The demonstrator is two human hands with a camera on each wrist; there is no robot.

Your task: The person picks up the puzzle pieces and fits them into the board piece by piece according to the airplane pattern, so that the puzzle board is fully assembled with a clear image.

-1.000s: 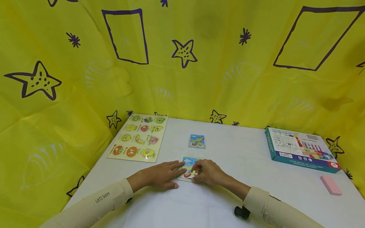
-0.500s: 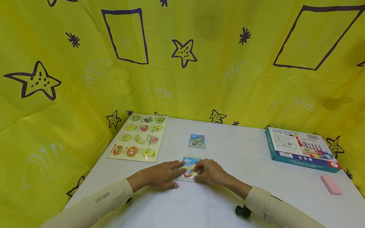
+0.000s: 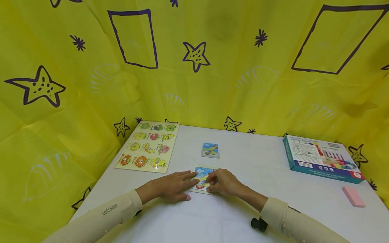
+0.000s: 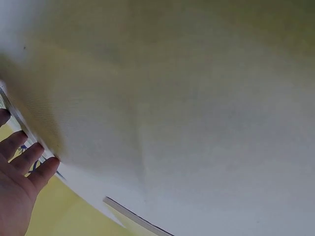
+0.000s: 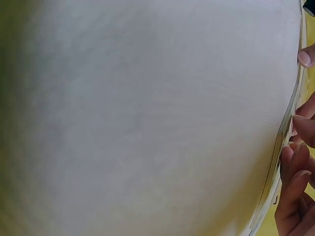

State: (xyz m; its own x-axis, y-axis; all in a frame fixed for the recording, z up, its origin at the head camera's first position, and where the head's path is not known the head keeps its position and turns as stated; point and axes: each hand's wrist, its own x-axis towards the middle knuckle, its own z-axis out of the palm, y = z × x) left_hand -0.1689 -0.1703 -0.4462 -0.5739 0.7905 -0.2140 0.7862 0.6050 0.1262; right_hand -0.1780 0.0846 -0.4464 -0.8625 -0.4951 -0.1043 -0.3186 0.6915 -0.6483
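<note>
A small jigsaw puzzle (image 3: pixel 201 174) with a blue sky and a yellow airplane lies in its pale tray on the white table. My left hand (image 3: pixel 174 186) rests from the left with fairly straight fingers, its fingertips on the puzzle's left part. From the right, my right hand (image 3: pixel 224 183) bends over the puzzle, thumb and index finger curled at a puzzle piece in its lower right part; the fingers mostly hide that piece. The left wrist view shows the left hand (image 4: pixel 22 179) at the board's edge. Curled right-hand fingers (image 5: pixel 294 191) show in the right wrist view.
Behind the puzzle lies a small airplane picture card (image 3: pixel 210 150). A fruit peg board (image 3: pixel 146 146) stands back left. At the right are a teal and white box (image 3: pixel 323 160) and a pink block (image 3: pixel 353 196). A yellow patterned curtain (image 3: pixel 194 91) surrounds the table.
The yellowish puzzle piece seen raised between my right thumb and index finger has gone down into the puzzle, with the fingertips still at it. My left hand has stayed in place.
</note>
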